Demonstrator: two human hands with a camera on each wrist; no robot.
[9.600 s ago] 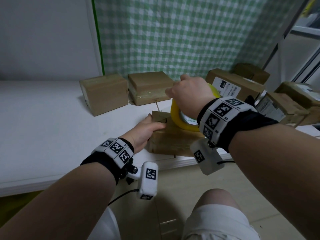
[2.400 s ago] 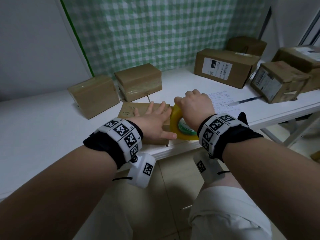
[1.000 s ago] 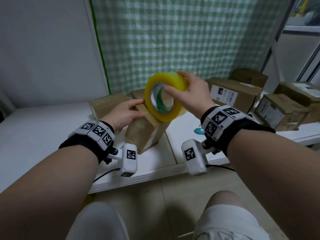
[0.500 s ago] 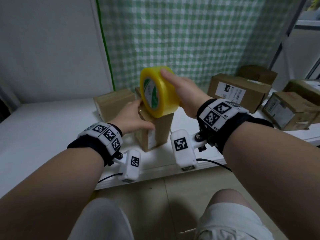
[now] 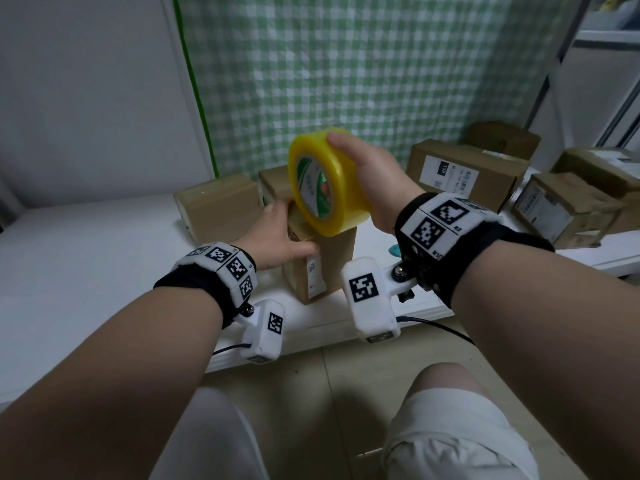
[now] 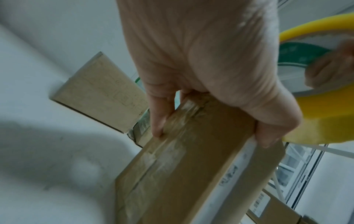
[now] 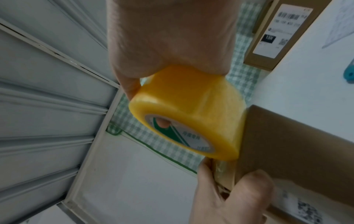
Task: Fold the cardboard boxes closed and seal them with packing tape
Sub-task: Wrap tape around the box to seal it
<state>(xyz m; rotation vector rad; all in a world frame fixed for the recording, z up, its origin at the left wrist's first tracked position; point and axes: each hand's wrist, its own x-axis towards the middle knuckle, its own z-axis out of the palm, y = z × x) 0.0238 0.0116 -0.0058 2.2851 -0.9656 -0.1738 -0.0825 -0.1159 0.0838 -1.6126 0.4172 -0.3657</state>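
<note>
A small cardboard box [image 5: 322,265] stands on end near the front edge of the white table [image 5: 86,271]. My left hand [image 5: 277,233] grips its upper end, fingers on the taped side and thumb on the near face; in the left wrist view the box [image 6: 191,166] shows shiny tape along its seam. My right hand [image 5: 367,178] holds a yellow tape roll [image 5: 325,181] with fingers through its core, the roll's lower rim touching the box top. In the right wrist view the roll [image 7: 191,115] touches the box [image 7: 296,144] edge beside my left hand [image 7: 233,197].
Two closed boxes [image 5: 218,206] sit against the green checked curtain [image 5: 346,64] behind the held box. Several larger labelled boxes [image 5: 464,171] crowd the right side of the table. A small teal object [image 5: 394,250] lies right of the held box. My knees are below the table edge.
Over the last second the box has been tipped from leaning to standing on end, and the roll has turned and come down onto its top. Earlier the box lay flat.
</note>
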